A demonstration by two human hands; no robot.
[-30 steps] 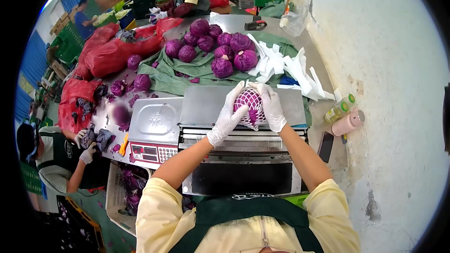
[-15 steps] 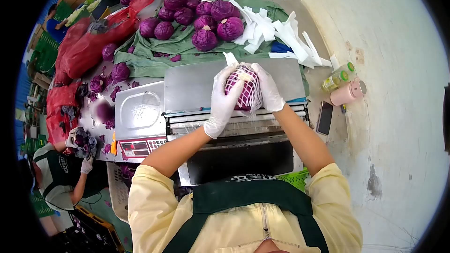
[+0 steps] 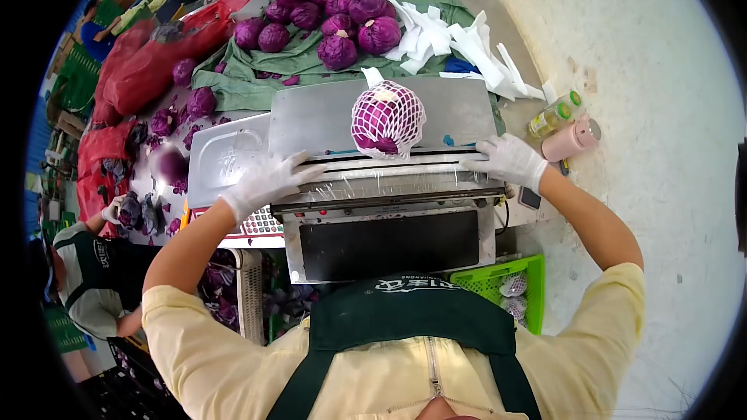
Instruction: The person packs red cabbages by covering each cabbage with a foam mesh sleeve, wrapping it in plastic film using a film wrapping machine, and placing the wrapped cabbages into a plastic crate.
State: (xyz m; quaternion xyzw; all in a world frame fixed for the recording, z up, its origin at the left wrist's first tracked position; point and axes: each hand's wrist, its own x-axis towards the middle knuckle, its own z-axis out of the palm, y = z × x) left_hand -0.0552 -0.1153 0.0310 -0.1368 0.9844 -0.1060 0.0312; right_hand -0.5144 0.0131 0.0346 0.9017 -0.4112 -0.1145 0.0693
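Observation:
A red cabbage in a white foam net rests on the metal plate of the wrapping machine. Below it, clear film lies over the machine's rollers. My left hand, in a white glove, is at the left end of the rollers, its fingertips near the film's edge. On the right end lies my gloved right hand, fingers spread. Whether either hand pinches the film is too small to tell; neither touches the cabbage.
Bare cabbages and white foam nets lie on green cloth behind. A scale stands left; a pink bottle and phone are right. A green basket sits below. A co-worker's hand holds cabbage leaves at left.
Both my hands have let go of the netted cabbage and moved apart and down to the roller ends. The cabbage now sits on the plate by itself.

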